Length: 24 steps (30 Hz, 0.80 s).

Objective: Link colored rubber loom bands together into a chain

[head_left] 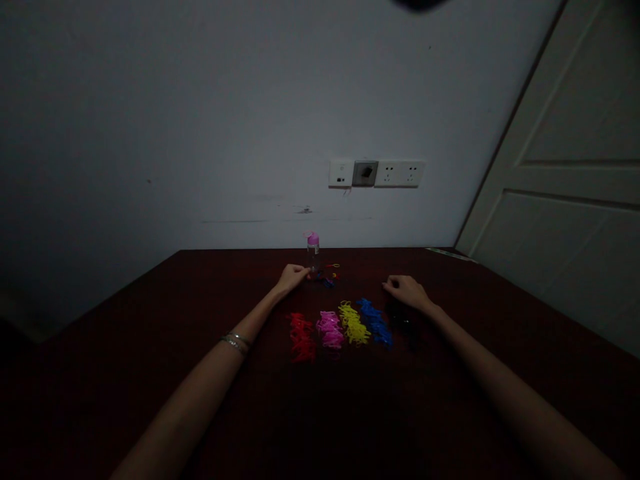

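Observation:
My left hand [293, 277] is closed, its thumb and forefinger together beside the foot of a small clear bottle [313, 257] with a pink flip cap. Whatever the fingertips may hold is too small to make out. A few loose rubber bands [328, 282] of mixed colours lie just right of them. My right hand [407, 291] rests curled on the table, behind a dark pile [403, 321] that looks like black bands. Its fingertips are pinched, their contents unclear. Between my forearms lie piles of red bands [302, 338], pink bands [331, 330], yellow bands [354, 325] and blue bands [375, 323].
The dark reddish table [240, 427] reaches back to a pale wall [200, 120]. Sockets and switches [400, 174] are set in the wall above its back edge. A white panelled door [565, 200] stands at the right. The light is dim.

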{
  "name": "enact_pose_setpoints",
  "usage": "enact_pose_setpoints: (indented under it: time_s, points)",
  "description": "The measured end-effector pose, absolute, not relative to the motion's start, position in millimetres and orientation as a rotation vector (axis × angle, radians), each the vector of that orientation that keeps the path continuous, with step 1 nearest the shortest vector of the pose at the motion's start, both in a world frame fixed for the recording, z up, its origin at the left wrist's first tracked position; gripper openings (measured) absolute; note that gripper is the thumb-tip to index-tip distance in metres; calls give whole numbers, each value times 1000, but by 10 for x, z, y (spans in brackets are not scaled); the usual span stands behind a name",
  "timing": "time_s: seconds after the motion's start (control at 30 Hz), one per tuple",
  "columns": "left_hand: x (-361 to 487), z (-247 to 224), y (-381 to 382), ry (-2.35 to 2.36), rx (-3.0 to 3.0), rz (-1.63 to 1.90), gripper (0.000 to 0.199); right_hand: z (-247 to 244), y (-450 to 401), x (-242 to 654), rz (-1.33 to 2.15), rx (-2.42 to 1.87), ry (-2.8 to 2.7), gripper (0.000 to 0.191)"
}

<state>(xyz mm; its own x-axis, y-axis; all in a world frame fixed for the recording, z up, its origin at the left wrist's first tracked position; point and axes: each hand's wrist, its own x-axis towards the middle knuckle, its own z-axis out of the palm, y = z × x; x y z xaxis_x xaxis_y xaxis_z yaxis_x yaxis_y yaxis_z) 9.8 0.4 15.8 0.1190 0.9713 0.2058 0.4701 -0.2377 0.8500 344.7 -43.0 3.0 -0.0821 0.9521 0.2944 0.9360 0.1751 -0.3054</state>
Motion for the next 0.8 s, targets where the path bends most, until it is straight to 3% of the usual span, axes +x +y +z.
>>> enact_pose_setpoints:
  time_s: [0.27, 0.5, 0.8]
  points:
    - [52, 37, 71, 1459, 1791, 1102, 34, 125, -183, 3240, 282, -1548, -2174, 24]
    - [66, 65, 19, 1477, 1840, 1068, 33, 178, 73, 2687, 166, -1461, -2295, 24]
    - [56, 22, 62, 1461, 1868, 1060, 34, 91, 162, 2292, 275, -1340, -2312, 30]
